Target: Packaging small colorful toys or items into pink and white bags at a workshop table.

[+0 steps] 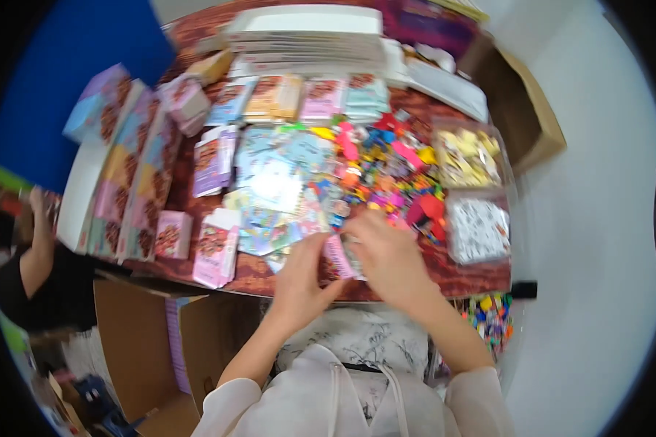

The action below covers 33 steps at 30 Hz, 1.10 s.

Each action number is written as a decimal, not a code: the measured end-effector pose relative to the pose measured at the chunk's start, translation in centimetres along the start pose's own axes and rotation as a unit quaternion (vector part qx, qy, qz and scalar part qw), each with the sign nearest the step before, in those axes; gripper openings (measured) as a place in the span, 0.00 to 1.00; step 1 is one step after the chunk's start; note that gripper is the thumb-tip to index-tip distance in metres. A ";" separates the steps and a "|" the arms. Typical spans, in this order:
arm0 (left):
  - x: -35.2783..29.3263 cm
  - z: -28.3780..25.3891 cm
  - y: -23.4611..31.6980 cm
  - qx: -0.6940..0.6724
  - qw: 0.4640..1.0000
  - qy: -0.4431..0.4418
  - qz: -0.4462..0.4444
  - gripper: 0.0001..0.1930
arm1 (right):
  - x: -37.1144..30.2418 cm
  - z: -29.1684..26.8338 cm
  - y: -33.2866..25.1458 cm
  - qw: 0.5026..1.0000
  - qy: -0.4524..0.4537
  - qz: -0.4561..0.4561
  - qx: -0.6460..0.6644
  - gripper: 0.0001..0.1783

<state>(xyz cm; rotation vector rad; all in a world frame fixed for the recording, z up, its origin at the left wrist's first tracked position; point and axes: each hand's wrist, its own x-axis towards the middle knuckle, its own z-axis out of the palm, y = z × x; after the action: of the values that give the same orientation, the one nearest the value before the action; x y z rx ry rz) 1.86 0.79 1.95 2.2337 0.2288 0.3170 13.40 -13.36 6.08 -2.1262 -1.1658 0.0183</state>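
Note:
Near the front edge of the table, my left hand [304, 272] is closed round a small pink box [337, 256], held upright-ish and tilted. My right hand [388, 256] is at the box's right side with its fingers bent together over the top; what they pinch, if anything, is hidden. Just beyond my hands lies a pile of small colourful toys [390, 164]. To its left are spread shiny sticker sheets [270, 182]. Flat pink cartons [216, 247] lie in a stack left of my left hand, beside an upright pink box [173, 234].
Carton stacks [322, 100] line the back, before piled white trays [310, 54]. Filled display trays [131, 167] stand at left. Clear bags of cream pieces [468, 159] and white packets [479, 229] lie right. Cardboard boxes [528, 102] flank the table. Another person's arm [40, 247] shows far left.

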 end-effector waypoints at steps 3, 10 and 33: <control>-0.6 -0.3 -0.2 -0.004 0.999 -0.023 -0.049 0.38 | 0.3 1.7 -1.2 0.999 -0.016 0.018 -0.029 0.11; -0.9 -0.4 -0.9 -0.099 0.991 -0.054 -0.073 0.36 | 0.7 3.3 -1.5 0.999 0.027 0.022 -0.013 0.15; -1.7 -0.2 -1.2 -0.175 0.978 -0.031 -0.112 0.39 | -6.1 -6.5 5.4 0.964 0.131 0.204 0.107 0.05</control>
<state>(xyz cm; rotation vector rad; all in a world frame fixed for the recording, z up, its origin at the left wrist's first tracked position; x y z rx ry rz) 0.13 1.25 0.85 1.8470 0.3601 0.1515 15.82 -23.44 5.98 -2.0633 -0.5365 0.0470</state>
